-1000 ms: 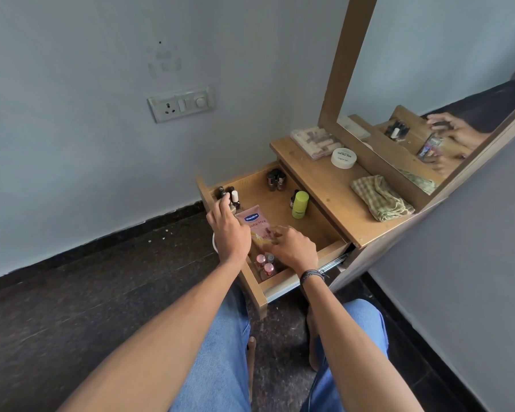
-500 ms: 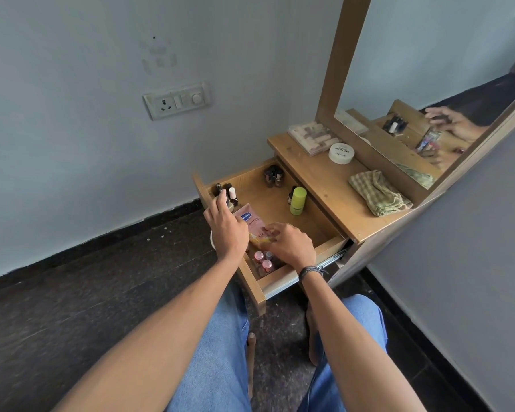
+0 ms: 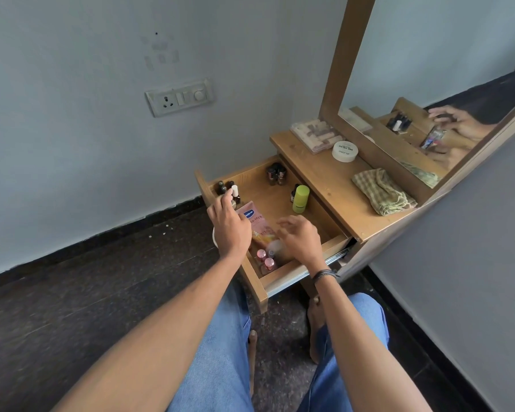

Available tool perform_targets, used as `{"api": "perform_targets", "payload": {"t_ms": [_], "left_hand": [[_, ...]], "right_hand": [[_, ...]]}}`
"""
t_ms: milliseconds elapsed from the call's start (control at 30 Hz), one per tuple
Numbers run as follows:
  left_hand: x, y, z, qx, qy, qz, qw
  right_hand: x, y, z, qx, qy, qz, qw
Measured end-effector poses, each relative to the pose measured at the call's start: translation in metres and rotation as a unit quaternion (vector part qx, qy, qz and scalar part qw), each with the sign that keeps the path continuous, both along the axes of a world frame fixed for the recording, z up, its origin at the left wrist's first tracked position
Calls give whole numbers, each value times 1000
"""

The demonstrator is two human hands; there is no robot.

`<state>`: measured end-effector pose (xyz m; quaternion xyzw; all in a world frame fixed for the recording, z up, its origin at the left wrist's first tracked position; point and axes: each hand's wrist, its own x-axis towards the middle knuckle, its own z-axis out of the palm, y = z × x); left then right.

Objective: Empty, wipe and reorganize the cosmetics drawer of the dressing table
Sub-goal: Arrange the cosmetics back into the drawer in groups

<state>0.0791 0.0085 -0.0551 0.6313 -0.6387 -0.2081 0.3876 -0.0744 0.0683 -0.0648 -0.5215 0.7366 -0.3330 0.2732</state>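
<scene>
The wooden drawer (image 3: 292, 273) of the dressing table is pulled out. A pink lotion tube (image 3: 254, 219) lies in it along the left side. My left hand (image 3: 229, 226) hovers over the drawer's left wall, with its fingertips at a cluster of small dark bottles (image 3: 232, 189) in the far-left corner. Over the tube's near end is my right hand (image 3: 302, 237), fingers spread and loose, holding nothing. Two pink-capped bottles (image 3: 265, 260) stand in the near-left corner. A green bottle (image 3: 301, 199) and more small dark bottles (image 3: 276, 173) stand toward the back.
On the tabletop (image 3: 324, 179) lie a checked cloth (image 3: 381, 196), a white jar (image 3: 344, 151) and a flat makeup box (image 3: 312, 134). The mirror (image 3: 428, 69) rises behind them. A white round thing (image 3: 215, 237) peeks out under my left wrist. A grey wall stands on the right.
My right hand has let go of the pink tube's near end and lifted with its fingers spread. My left hand has stayed at the small bottles.
</scene>
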Motion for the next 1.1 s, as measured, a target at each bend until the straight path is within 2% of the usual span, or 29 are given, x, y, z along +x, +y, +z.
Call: {"api": "perform_targets", "payload": {"t_ms": [100, 200, 300, 433, 833, 1000, 1100], "left_hand": [[0, 1, 2, -2, -27, -13, 1000], [1, 0, -3, -14, -75, -44, 996], [0, -2, -6, -9, -119, -59, 991], [0, 0, -4, 0, -158, -71, 985], [-1, 0, -1, 14, -177, -79, 981], [-2, 1, 2, 42, -276, -163, 946], [-4, 3, 4, 57, -319, -187, 927]], "right_hand": [[-13, 12, 20, 32, -53, 91, 994], [-15, 19, 30, 81, -10, 205, 975], [-10, 18, 30, 99, 31, 254, 962], [-8, 18, 27, 91, 27, 256, 962], [-33, 26, 42, 76, 75, 209, 972], [-34, 29, 42, 110, 134, 220, 960], [-28, 28, 42, 120, 133, 219, 959]]}}
